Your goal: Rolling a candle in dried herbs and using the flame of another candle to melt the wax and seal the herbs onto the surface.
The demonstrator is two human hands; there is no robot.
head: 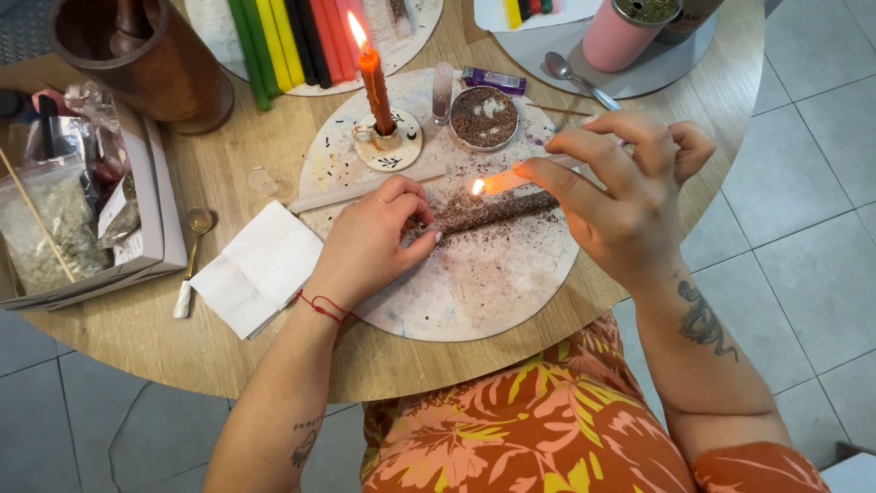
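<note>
On the round board (474, 301) mid-table, the left hand (374, 242) pins a herb-coated candle (497, 208) while the right hand (620, 187) pinches a lit orange candle (506, 181) over it, behind them a burning candle in its holder (376, 96), a herb tin (484, 117) and, at the table's far edge, coloured candles (287, 41).

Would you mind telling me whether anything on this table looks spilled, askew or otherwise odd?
Yes: dark herb crumbs lie scattered loose over the round board around the herb-coated candle under the left hand. The right hand holds a lit flame close above them. The orange candle leans in its holder.
</note>
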